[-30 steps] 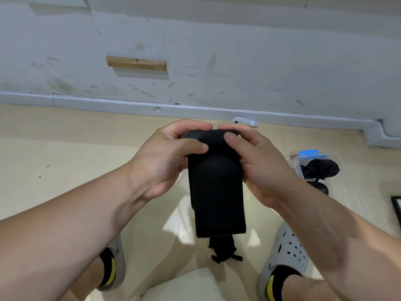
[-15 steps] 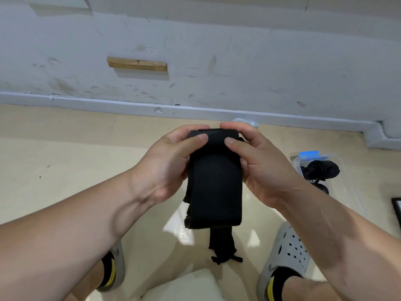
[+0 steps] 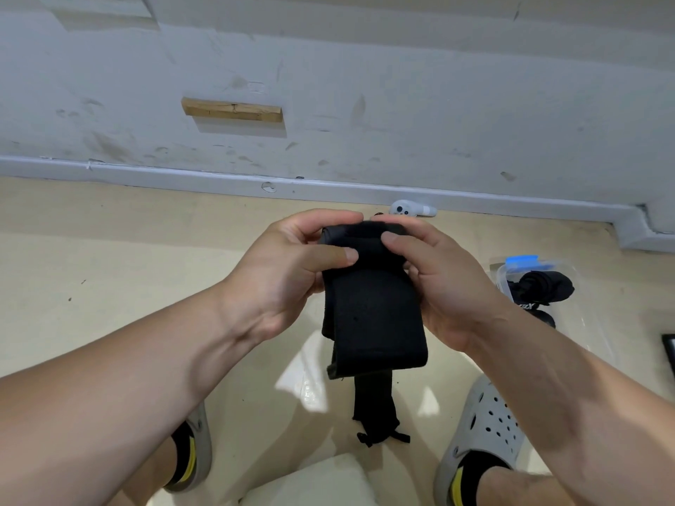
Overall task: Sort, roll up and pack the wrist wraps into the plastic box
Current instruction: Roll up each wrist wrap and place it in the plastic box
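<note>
Your left grip (image 3: pixel 281 283) and right grip (image 3: pixel 442 286) both pinch the rolled top of the black wrist wrap (image 3: pixel 376 323), its tail hanging above the floor. The plastic box (image 3: pixel 588 323), holding dark wraps, sits to your right.

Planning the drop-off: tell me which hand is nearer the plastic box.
Right. The right hand grips the wrist wrap just left of the plastic box; the left hand grips it farther away, beyond the wrap.

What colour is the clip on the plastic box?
Blue: the clip on the plastic box shows best in the head view.
</note>
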